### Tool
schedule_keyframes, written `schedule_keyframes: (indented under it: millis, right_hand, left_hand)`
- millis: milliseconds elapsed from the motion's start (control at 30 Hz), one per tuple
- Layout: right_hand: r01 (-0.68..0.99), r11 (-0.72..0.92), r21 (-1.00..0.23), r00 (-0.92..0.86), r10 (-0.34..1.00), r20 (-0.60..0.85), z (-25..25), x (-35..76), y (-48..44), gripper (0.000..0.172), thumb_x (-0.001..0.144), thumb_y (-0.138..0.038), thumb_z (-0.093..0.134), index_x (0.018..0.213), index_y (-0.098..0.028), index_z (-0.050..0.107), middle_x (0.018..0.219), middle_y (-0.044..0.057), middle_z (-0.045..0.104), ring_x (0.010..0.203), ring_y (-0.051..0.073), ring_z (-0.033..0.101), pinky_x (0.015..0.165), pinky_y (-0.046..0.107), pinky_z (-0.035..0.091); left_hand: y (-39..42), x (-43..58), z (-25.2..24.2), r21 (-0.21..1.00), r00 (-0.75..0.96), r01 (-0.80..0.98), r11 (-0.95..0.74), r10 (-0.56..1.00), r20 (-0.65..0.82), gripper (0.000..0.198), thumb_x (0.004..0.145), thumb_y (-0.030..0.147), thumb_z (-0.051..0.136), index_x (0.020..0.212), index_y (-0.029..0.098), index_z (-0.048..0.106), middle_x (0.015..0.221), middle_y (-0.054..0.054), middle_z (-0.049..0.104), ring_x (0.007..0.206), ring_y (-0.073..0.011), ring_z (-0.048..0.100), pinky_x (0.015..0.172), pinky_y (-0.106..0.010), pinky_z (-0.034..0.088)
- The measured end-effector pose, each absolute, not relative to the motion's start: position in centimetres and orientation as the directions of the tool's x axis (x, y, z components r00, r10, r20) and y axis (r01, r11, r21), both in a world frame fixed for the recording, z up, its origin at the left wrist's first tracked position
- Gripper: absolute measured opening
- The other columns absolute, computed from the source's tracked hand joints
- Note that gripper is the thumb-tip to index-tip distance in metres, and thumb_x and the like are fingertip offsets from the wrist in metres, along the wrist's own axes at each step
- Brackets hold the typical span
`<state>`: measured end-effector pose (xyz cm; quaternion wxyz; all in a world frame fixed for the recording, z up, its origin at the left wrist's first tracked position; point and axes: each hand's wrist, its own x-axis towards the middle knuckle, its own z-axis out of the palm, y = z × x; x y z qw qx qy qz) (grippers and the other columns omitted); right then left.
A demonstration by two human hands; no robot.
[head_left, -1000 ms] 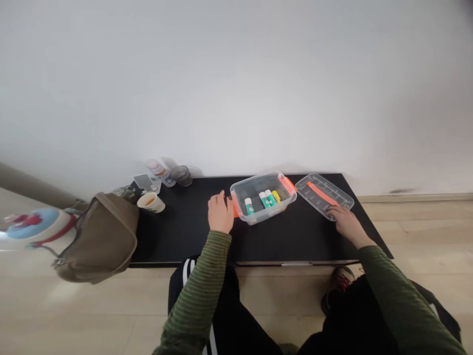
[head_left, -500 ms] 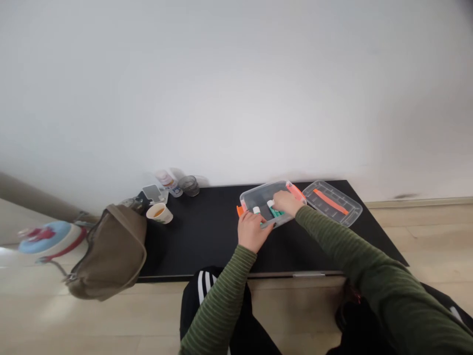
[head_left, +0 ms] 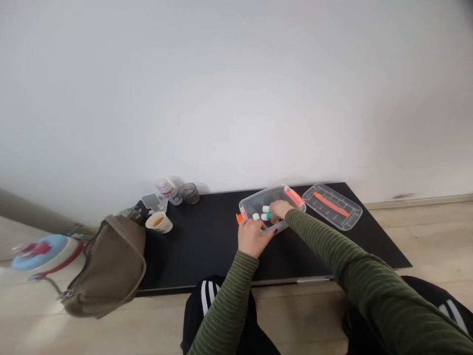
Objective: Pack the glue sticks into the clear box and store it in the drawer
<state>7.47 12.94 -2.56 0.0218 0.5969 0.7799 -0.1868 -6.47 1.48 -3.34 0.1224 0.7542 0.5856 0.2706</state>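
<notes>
A clear plastic box [head_left: 247, 209] with orange latches sits on the black table, and several glue sticks with white caps and teal labels lie inside it. My left hand [head_left: 253, 238] grips the near rim of the box. My right hand [head_left: 280, 210] reaches into the box, its fingers closed around a teal-labelled glue stick [head_left: 269, 215]. The hand hides part of the box's contents. To the right, the box's clear lid [head_left: 331, 207] with its orange strip lies apart from both hands.
A brown shoulder bag [head_left: 111, 266] hangs over the table's left end. Beyond it stand a paper cup of tea [head_left: 158, 222], a dark glass [head_left: 188, 193], a small bottle [head_left: 166, 189] and a phone-like card [head_left: 151, 200]. Bare black tabletop [head_left: 199, 256] stretches left of the box.
My right hand has left the lid and moved into the box. My left hand has moved from beside the box onto its near rim. The box has shifted slightly right.
</notes>
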Motion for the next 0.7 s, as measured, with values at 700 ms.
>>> schedule_keyframes:
  millis: [700]
  right_hand:
    - [0.856,0.506,-0.105,-0.453,0.833,0.317,-5.3,14.7,-1.9,0.026,0.079,-0.028,0.055,0.102,-0.017,0.055,0.087,0.009,0.063,0.076,0.023,0.058,0.064,0.031,0.036]
  left_hand:
    - [-1.9,-1.2,-3.6,0.482,0.204,0.859,-0.175,0.979,-0.009,0.042,0.094,0.052,0.039,0.116,0.020,0.054,0.081,-0.009,0.070,0.071,-0.0258,0.068,0.067,-0.032,0.044]
